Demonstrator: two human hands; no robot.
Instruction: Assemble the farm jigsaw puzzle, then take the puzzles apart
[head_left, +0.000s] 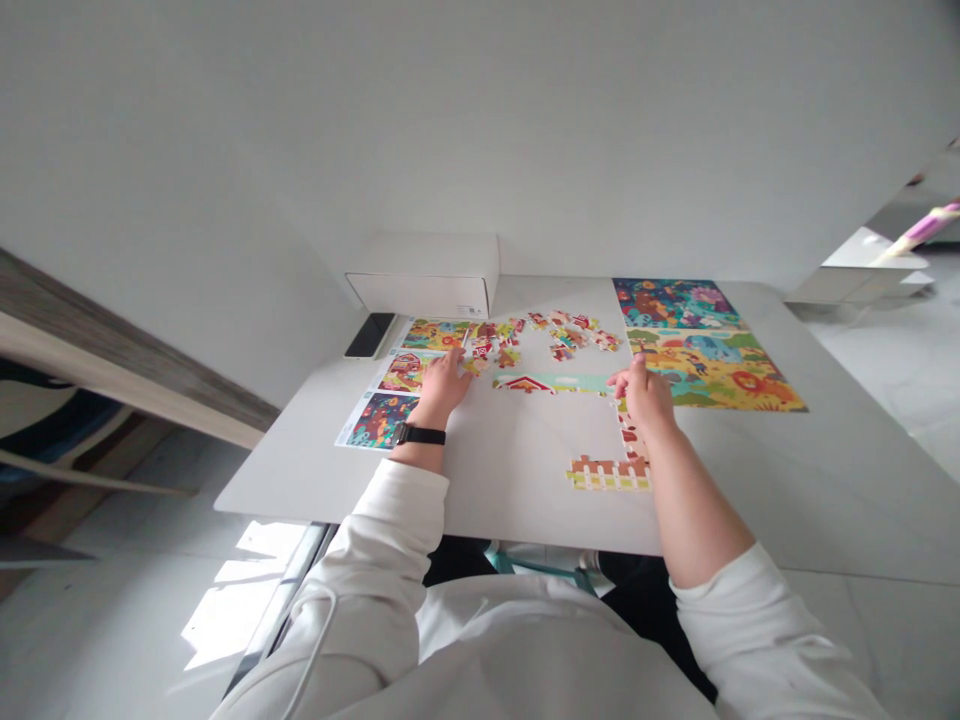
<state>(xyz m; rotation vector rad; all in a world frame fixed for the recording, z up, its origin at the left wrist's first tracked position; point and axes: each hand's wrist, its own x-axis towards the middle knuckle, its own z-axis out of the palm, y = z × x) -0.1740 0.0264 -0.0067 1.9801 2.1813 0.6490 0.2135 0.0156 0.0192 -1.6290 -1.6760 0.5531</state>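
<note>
My left hand (444, 384), with a dark watch (420, 434) on its wrist, lies with fingers stretched out between a printed picture sheet (402, 372) and loose jigsaw pieces (486, 350). No held piece shows in it. My right hand (648, 396) is at the upper right corner of a partly joined jigsaw border. Its thumb and forefinger are apart, the forefinger reaching left to the border's top strip (555, 382). Down the right side runs a red and white strip (628, 430), partly hidden by my hand. Its bottom strip (609, 475) shows a white fence.
More loose jigsaw pieces (574, 332) lie at the back of the white table (510, 480). Two finished-looking pictures, a dark one (679, 303) and a yellow animal one (724, 370), lie at right. A white box (421, 280) and a phone (370, 336) are at back left.
</note>
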